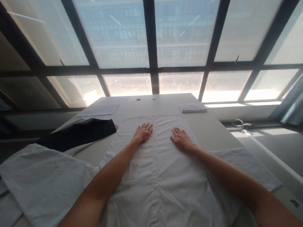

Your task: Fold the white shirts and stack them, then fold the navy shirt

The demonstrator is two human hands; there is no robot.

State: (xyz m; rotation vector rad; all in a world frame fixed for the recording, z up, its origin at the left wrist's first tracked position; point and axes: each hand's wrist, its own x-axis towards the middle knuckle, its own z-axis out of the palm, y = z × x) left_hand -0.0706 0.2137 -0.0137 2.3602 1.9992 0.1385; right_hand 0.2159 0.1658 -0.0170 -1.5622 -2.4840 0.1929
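A white button-front shirt [162, 177] is spread over the table in front of me, its placket running lengthwise down the middle and its far edge towards the window. My left hand [143, 131] lies flat on the cloth just left of the placket, fingers stretched out. On the right side of the placket, my right hand [181, 138] also rests flat, its fingers extended. Both palms touch the shirt near its far end, and neither hand grips anything. Soft wrinkles cross the nearer part of the shirt.
White cloth [44, 175] and a dark navy garment [84, 131] lie on the left. A folded white cloth [193, 108] sits at the back right of the white table [165, 102]. Another white cloth [247, 164] lies under my right forearm. Large windows [184, 32] stand beyond.
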